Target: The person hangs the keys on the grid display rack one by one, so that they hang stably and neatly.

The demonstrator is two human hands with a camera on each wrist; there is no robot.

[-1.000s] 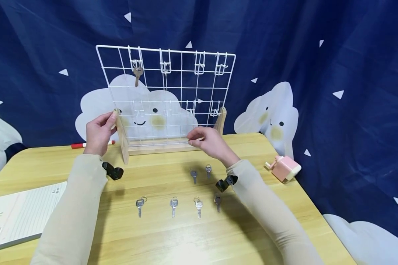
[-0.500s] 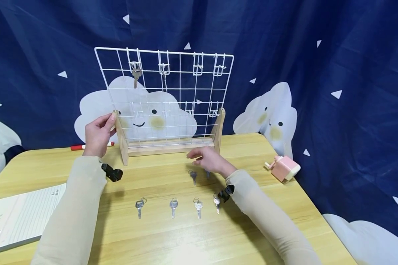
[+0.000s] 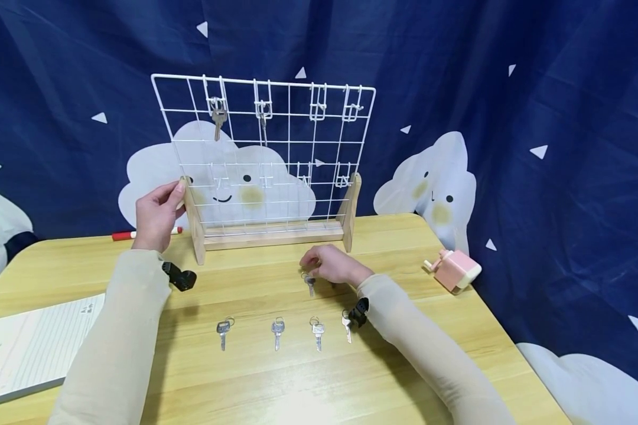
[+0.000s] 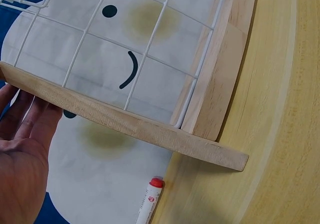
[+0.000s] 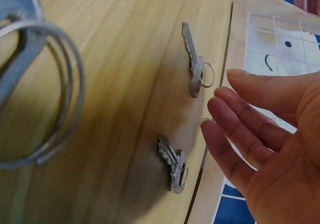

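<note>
My left hand [image 3: 156, 218] grips the wooden side post [image 3: 193, 227] of a white wire grid rack [image 3: 289, 141]; in the left wrist view its fingers are behind the post [image 4: 120, 124]. My right hand [image 3: 335, 264] hovers low over the table, fingers slightly bent and holding nothing. Just below its fingertips lies a silver key with a ring [image 3: 310, 283]. The right wrist view shows one key [image 5: 195, 69] near the thumb and another key [image 5: 174, 166] lower down. Two keys hang on the rack's top hooks, a brownish key [image 3: 219, 121] and a silver key [image 3: 263, 127].
Several ringed keys form a front row, including a silver key [image 3: 277, 333]. A lined notebook [image 3: 37, 342] lies at left and a red-capped marker [image 3: 122, 236] behind the left hand. A pink pencil sharpener [image 3: 457, 271] stands at right. Bare hooks [image 3: 319, 109] hang on the grid.
My right hand has come down from the rack's lower bar to the keys on the table. The second hanging key has swung slightly. My left hand stays on the post.
</note>
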